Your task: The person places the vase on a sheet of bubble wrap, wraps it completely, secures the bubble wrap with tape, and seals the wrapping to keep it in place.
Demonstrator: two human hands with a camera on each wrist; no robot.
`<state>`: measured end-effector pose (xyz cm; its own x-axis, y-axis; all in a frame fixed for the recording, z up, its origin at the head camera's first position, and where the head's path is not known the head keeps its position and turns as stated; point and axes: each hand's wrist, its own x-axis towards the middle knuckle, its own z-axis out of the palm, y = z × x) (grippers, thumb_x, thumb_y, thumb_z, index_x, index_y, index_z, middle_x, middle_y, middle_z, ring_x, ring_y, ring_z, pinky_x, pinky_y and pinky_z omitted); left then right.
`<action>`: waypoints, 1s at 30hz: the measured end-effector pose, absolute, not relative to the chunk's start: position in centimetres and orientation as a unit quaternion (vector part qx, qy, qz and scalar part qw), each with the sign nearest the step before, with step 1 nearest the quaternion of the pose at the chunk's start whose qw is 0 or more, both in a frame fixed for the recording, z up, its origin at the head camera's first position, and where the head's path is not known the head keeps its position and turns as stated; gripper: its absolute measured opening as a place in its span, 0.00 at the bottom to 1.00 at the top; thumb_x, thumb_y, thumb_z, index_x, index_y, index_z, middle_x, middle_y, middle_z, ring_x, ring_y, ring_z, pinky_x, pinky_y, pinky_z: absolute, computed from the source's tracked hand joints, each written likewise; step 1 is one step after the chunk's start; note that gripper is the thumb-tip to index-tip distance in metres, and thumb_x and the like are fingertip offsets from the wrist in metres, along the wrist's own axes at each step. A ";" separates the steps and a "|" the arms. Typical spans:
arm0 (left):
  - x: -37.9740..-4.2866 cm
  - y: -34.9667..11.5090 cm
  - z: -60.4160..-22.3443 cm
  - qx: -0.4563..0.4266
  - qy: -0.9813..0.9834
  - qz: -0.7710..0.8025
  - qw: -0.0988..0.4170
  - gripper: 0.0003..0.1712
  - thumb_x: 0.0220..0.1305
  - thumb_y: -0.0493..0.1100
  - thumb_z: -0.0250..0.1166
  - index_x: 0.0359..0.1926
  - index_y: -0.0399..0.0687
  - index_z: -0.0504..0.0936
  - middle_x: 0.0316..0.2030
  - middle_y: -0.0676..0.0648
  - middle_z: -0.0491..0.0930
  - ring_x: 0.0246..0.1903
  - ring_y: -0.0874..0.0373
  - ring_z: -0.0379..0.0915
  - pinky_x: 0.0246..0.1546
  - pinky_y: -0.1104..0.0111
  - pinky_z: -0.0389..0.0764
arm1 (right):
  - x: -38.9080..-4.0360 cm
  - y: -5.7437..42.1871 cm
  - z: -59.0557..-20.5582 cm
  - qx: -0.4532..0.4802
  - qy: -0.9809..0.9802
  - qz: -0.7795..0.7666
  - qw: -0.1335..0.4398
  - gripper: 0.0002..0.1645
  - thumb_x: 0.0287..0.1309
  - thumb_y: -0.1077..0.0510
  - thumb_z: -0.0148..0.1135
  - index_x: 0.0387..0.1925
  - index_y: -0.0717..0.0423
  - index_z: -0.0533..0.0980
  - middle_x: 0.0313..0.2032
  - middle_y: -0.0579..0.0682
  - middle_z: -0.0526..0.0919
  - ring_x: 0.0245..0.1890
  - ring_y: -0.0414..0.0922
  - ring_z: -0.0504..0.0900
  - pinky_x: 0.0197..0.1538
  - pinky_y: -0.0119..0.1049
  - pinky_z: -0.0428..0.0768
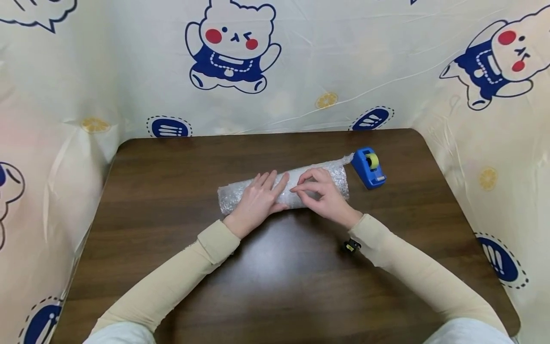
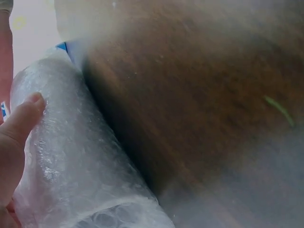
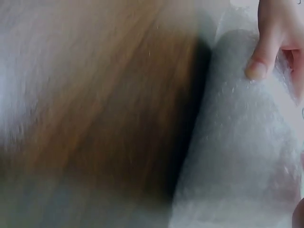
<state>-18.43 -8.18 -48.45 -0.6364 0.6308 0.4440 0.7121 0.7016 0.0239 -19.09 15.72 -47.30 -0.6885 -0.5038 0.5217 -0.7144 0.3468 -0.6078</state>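
Observation:
A cylinder-shaped bundle of bubble wrap [image 1: 339, 177] lies slantwise on the brown table, its layers showing at the near end in the left wrist view. On its left part rests my left hand [image 1: 258, 197], fingers spread and thumb along the near side. Over the middle of the roll is my right hand [image 1: 321, 192], thumb and index fingertips brought together close to the wrap. Whether anything thin is between those fingertips is not visible. The right wrist view shows the left thumb [image 3: 259, 69] pressing the wrap; only a sliver of the right hand appears at the lower right.
Just beyond the roll's right end stands a blue tape dispenser [image 1: 370, 169] with a yellow-green core. The wooden table [image 1: 275, 286] has a patterned curtain [image 1: 301, 62] behind it and at both sides. A small black device [image 1: 352, 245] sits at the right cuff.

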 end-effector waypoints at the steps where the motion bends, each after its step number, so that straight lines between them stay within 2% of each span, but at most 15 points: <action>1: -18.4 -8.2 -48.5 -0.374 -0.899 -0.101 0.202 0.45 0.59 0.60 0.76 0.69 0.38 0.76 0.63 0.30 0.78 0.54 0.34 0.82 0.57 0.46 0.81 | -19.0 15.9 -47.3 0.381 -0.808 0.433 0.121 0.08 0.59 0.66 0.69 0.39 0.54 0.90 0.44 0.51 0.81 0.52 0.52 0.74 0.61 0.50 0.67; 5: -18.4 -8.1 -48.5 -0.377 -0.901 -0.092 0.195 0.45 0.61 0.60 0.75 0.71 0.38 0.75 0.68 0.37 0.75 0.55 0.34 0.81 0.58 0.46 0.80 | -18.9 16.6 -47.2 0.402 -0.811 0.409 0.114 0.13 0.60 0.63 0.68 0.47 0.54 0.87 0.49 0.51 0.82 0.56 0.52 0.74 0.63 0.50 0.69; 8: -18.5 -8.1 -48.5 -0.384 -0.898 -0.084 0.197 0.45 0.62 0.59 0.74 0.71 0.37 0.74 0.68 0.38 0.76 0.55 0.34 0.81 0.59 0.46 0.80 | -18.9 17.2 -47.1 0.430 -0.829 0.337 0.117 0.27 0.56 0.57 0.74 0.59 0.57 0.81 0.54 0.54 0.80 0.59 0.54 0.74 0.65 0.52 0.71; 11: -18.5 -8.1 -48.4 -0.385 -0.898 -0.084 0.197 0.45 0.63 0.59 0.74 0.71 0.36 0.73 0.66 0.38 0.77 0.55 0.34 0.81 0.59 0.46 0.80 | -19.1 17.4 -47.1 0.467 -0.841 0.236 0.135 0.37 0.55 0.53 0.78 0.64 0.58 0.76 0.57 0.58 0.78 0.60 0.56 0.74 0.67 0.56 0.71; 13: -18.5 -8.1 -48.4 -0.384 -0.898 -0.083 0.196 0.45 0.63 0.59 0.74 0.71 0.36 0.73 0.66 0.38 0.78 0.55 0.34 0.82 0.59 0.46 0.80 | -19.2 17.4 -47.0 0.483 -0.843 0.184 0.151 0.36 0.57 0.52 0.78 0.64 0.57 0.75 0.57 0.58 0.78 0.59 0.56 0.75 0.68 0.57 0.70; 15: -18.5 -8.0 -48.3 -0.383 -0.899 -0.080 0.196 0.46 0.63 0.60 0.73 0.71 0.36 0.73 0.66 0.38 0.78 0.55 0.34 0.82 0.59 0.46 0.80 | -19.2 17.3 -47.0 0.489 -0.841 0.158 0.167 0.30 0.59 0.54 0.76 0.61 0.56 0.77 0.55 0.57 0.80 0.58 0.56 0.76 0.67 0.56 0.71; 19: -18.5 -7.9 -48.5 -0.385 -0.898 -0.076 0.197 0.46 0.63 0.61 0.72 0.72 0.36 0.73 0.66 0.38 0.78 0.55 0.35 0.81 0.59 0.46 0.80 | -19.2 17.1 -46.9 0.500 -0.825 0.166 0.203 0.19 0.59 0.60 0.75 0.52 0.55 0.82 0.51 0.55 0.83 0.54 0.54 0.80 0.65 0.54 0.74; 21: -18.5 -7.9 -48.6 -0.384 -0.899 -0.075 0.196 0.46 0.64 0.61 0.72 0.72 0.36 0.72 0.66 0.38 0.78 0.55 0.35 0.82 0.59 0.46 0.80 | -19.1 16.8 -46.9 0.502 -0.817 0.181 0.219 0.15 0.59 0.63 0.74 0.49 0.57 0.83 0.51 0.54 0.85 0.55 0.54 0.81 0.66 0.54 0.74; 26: -18.5 -7.9 -48.4 -0.380 -0.903 -0.066 0.190 0.45 0.65 0.61 0.71 0.72 0.36 0.72 0.66 0.38 0.78 0.55 0.36 0.81 0.59 0.46 0.79 | -18.5 16.0 -46.9 0.475 -0.814 0.219 0.251 0.13 0.57 0.66 0.74 0.45 0.61 0.85 0.48 0.54 0.90 0.60 0.55 0.82 0.67 0.57 0.72; 30: -18.4 -7.8 -48.3 -0.375 -0.905 -0.061 0.189 0.45 0.65 0.61 0.72 0.71 0.36 0.73 0.66 0.39 0.78 0.55 0.36 0.81 0.60 0.47 0.79 | -17.9 15.3 -47.1 0.442 -0.822 0.241 0.266 0.12 0.56 0.66 0.75 0.43 0.61 0.86 0.46 0.53 0.91 0.58 0.56 0.82 0.67 0.60 0.71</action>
<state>-18.41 -7.82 -48.29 -0.6473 0.6558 0.3885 0.7022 0.7113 -0.0308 -17.85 15.25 -47.14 -0.4675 -0.5980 0.6510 -0.8549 0.4932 -0.1609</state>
